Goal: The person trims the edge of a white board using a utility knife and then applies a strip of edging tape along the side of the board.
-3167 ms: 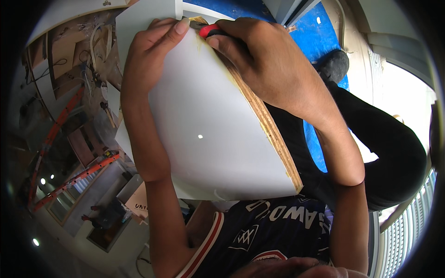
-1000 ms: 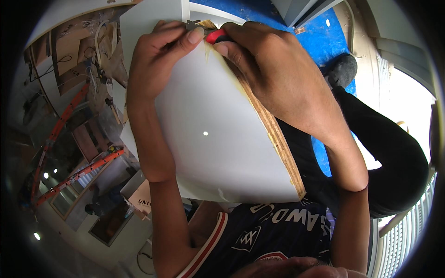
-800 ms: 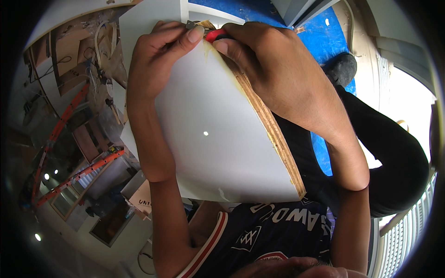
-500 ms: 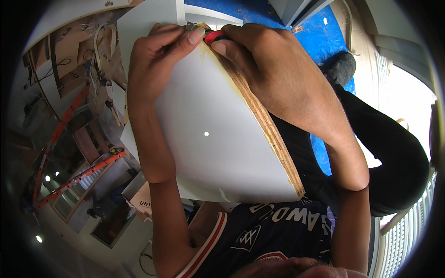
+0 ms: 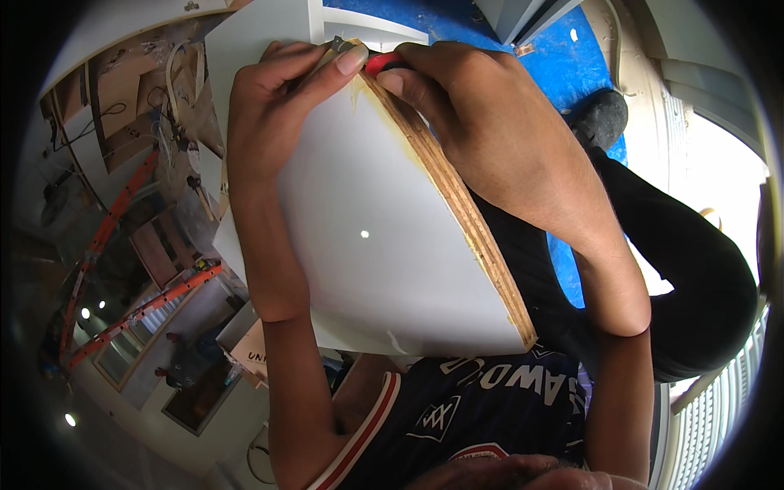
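Note:
A white panel (image 5: 367,245) lies across my body, its exposed layered wooden edge (image 5: 469,212) on the right, with yellowish residue near the top. My left hand (image 5: 282,102) is closed at the top corner, thumb pressed against a small grey metal piece (image 5: 337,45) there; the fingers are partly hidden behind it. My right hand (image 5: 474,131) grips a red and black handled tool (image 5: 380,64) right beside the left thumb. Whether the metal piece is part of that tool I cannot tell.
An orange ladder (image 5: 110,212), cardboard pieces (image 5: 118,98) and a cardboard box (image 5: 249,351) are at left. Behind the panel are white boards (image 5: 261,24) and a blue floor covering (image 5: 551,57). My dark shoe (image 5: 600,114) and bent leg (image 5: 678,261) are at right.
Both hands have shifted slightly right and down since the oldest frame. Over the last second my left thumb has edged a little right toward the red handle; the grips look the same.

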`<state>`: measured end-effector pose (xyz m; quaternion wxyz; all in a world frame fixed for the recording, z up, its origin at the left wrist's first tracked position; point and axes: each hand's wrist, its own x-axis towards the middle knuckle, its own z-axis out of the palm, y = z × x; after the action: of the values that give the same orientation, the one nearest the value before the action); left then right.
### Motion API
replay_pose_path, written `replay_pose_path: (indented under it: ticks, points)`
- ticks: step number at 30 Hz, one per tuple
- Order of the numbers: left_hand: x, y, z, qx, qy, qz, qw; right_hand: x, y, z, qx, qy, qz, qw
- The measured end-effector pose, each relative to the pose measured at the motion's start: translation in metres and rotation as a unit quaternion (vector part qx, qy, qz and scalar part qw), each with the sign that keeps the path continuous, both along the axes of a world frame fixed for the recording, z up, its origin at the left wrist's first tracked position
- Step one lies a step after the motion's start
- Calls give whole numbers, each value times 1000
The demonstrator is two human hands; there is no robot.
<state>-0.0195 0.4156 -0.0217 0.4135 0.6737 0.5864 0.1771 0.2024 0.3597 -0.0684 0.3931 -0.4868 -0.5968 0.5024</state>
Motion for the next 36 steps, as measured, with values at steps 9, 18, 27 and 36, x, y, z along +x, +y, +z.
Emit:
replay_pose_path:
  ticks: [9, 18, 27, 36]
  points:
    - [8, -5, 2, 0, -10, 47, 999, 2, 0, 3, -11, -29, 20, 999]
    - [7, -4, -2, 13, 8, 47, 999, 0, -4, 2, -38, -60, 9, 997]
    - [16, -8, -3, 27, 28, 70, 997, 2, -3, 0, -6, -66, -1, 998]
    - [-6, -7, 3, -11, 17, 40, 999, 21, 0, -47, -19, -97, -83, 992]
